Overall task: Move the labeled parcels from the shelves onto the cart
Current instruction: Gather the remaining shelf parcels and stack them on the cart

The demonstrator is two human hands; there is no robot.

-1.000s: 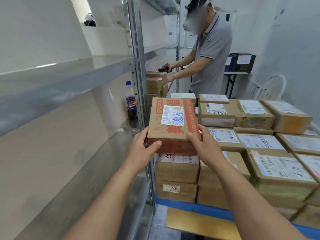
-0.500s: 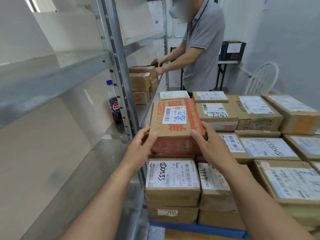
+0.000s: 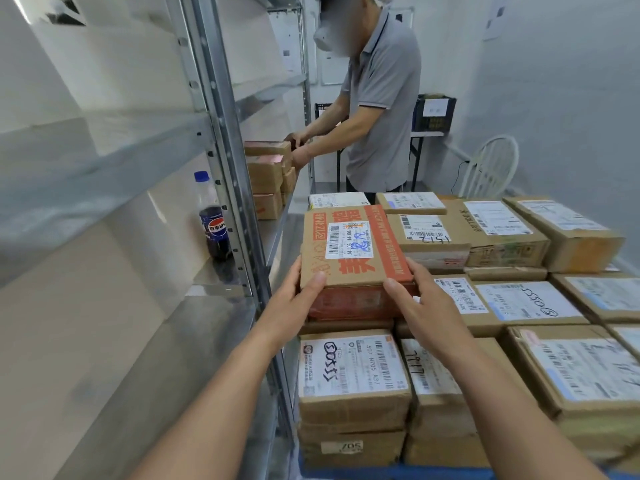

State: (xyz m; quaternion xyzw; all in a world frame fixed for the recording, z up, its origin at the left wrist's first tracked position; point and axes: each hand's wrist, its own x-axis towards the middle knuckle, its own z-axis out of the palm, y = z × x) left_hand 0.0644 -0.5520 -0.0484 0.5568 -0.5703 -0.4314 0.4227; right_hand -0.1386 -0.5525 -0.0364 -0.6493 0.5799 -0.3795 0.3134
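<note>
Head view: both hands hold one orange-and-brown cardboard parcel (image 3: 353,258) bearing a white barcode label with blue handwriting. The left hand (image 3: 294,306) grips its near left corner, thumb over the top edge and fingers along the side. The right hand (image 3: 426,303) grips the near right corner, thumb on the front edge and fingers spread along the right side. The parcel sits level at the near left corner of the stacked load, directly above a flat brown carton (image 3: 346,325); whether it rests on that carton cannot be told. Below stands a brown carton with a white label marked in black pen (image 3: 351,375), among many labelled brown cartons on the blue-edged cart (image 3: 381,474). To the left runs a grey metal shelf unit (image 3: 221,168) holding a blue-capped cola bottle (image 3: 213,223) and, farther back, a small stack of brown boxes (image 3: 268,178). A person in a grey polo shirt (image 3: 381,109) stands at those boxes, hands on them. A white chair (image 3: 491,168) stands by the right wall.
</note>
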